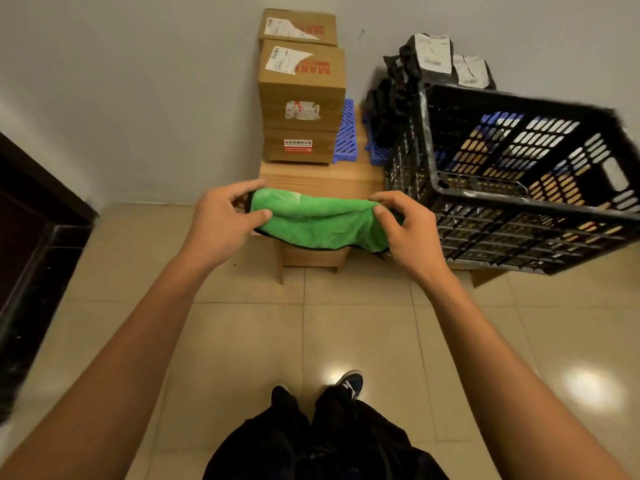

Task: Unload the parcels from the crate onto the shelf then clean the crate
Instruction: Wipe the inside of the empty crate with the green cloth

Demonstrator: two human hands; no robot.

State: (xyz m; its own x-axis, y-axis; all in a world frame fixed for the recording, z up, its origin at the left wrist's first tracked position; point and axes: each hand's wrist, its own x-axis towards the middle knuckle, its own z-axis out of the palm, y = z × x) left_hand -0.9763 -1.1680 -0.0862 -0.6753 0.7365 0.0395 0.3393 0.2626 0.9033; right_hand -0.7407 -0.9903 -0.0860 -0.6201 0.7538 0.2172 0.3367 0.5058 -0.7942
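Readying the cloth for the crate

Pinching opposite ends of a green cloth (pixel 322 220), the fingers (pixel 258 213) of the left hand (pixel 221 223) and right hand (pixel 403 226) were closed on it, probably to fold it for wiping. Beyond them the shelf (pixel 322 181) carried stacked cardboard boxes (pixel 301 95) and black bagged parcels (pixel 426 60). At the right the black crate (pixel 519 188) sat tilted and looked empty.

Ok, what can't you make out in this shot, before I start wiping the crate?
Head view, the only one:
- Crate: its right end is cut off by the frame edge, and motion blur smears its rim.
- Labels on the boxes and black bags: too small and blurred to read.
- Cloth: its ends are hidden by the left hand and right hand.
- Shelf: its front is covered by the cloth.
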